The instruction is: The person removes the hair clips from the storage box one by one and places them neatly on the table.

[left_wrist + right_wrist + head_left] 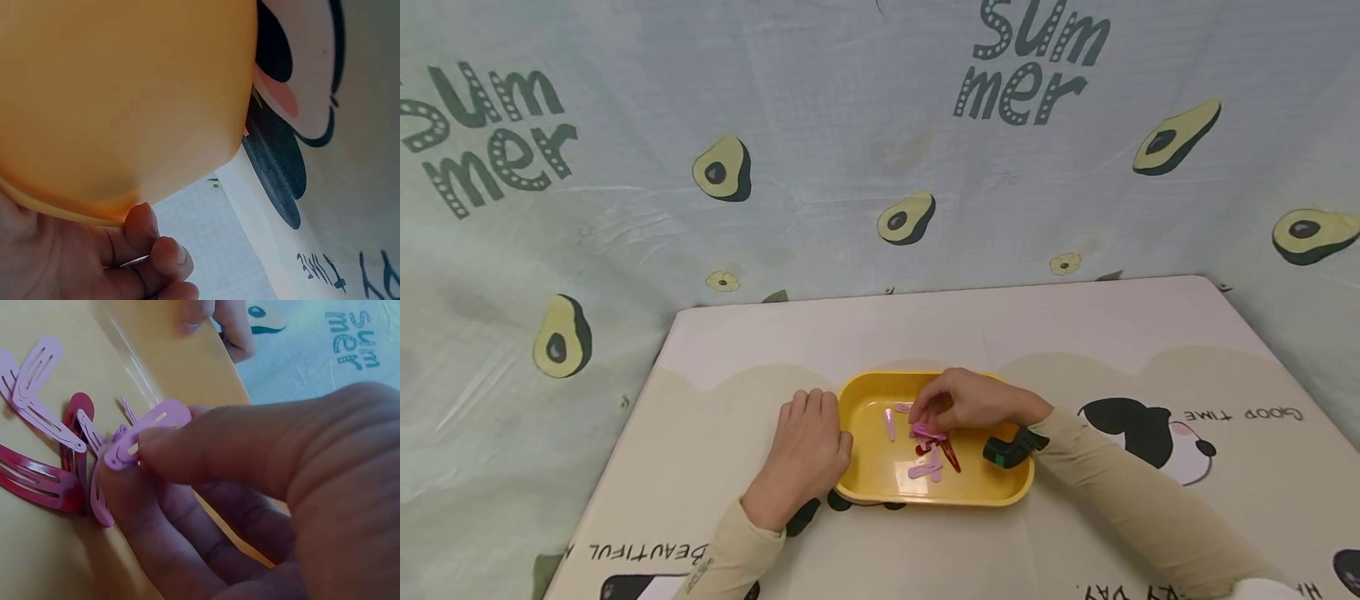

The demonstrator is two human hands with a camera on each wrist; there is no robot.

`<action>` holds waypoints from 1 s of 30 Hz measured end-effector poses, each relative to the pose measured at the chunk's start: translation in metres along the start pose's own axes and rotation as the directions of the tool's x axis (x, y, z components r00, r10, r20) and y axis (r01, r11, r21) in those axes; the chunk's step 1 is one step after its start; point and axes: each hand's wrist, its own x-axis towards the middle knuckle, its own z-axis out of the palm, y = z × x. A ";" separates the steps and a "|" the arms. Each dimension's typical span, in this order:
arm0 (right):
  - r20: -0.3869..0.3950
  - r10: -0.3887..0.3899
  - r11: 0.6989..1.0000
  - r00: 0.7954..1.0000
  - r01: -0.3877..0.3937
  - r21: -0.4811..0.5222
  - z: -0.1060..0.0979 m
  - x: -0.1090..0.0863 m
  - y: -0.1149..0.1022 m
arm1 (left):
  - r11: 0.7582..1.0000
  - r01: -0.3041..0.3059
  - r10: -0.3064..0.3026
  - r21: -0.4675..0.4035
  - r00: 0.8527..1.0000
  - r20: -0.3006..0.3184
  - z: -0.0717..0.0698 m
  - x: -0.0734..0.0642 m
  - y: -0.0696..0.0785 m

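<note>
A cloth [820, 100] printed with avocados and "summer" hangs beyond both hands. The desk [760, 333] spreads below them under a pale cover with black-and-white cartoon figures and lettering. On it, between the hands, is the yellow tray [867, 479]. The left hand [805, 446] has the tray's near-side rim, its fingers bent in close and touching the edge; the left wrist view shows the outer wall rising beside those fingertips. The right hand [973, 400] reaches over the tray, thumb and forefinger brought narrowly together on a pink clip [165, 415], the other fingers curved beneath. A black device [1009, 450] sits at the right wrist, over the tray's end farthest from the left hand. Just below the right fingertips lie red clips [40, 478] mixed with pink ones; two pale clips [928, 472] cross a little closer to the person. One lone clip [890, 425] lies between the hands, nearer the right fingertips.
</note>
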 end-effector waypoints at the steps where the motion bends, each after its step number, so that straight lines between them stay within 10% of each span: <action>1: 0.000 0.005 1.000 1.000 -0.005 0.005 0.000 0.000 0.000 | 1.000 0.005 -0.005 -0.002 1.000 0.005 0.000 0.000 0.000; 30: -0.126 -0.044 0.997 0.991 0.052 0.064 -0.011 -0.003 -0.002 | 1.000 0.006 -0.006 -0.017 1.000 -0.018 0.003 0.002 0.000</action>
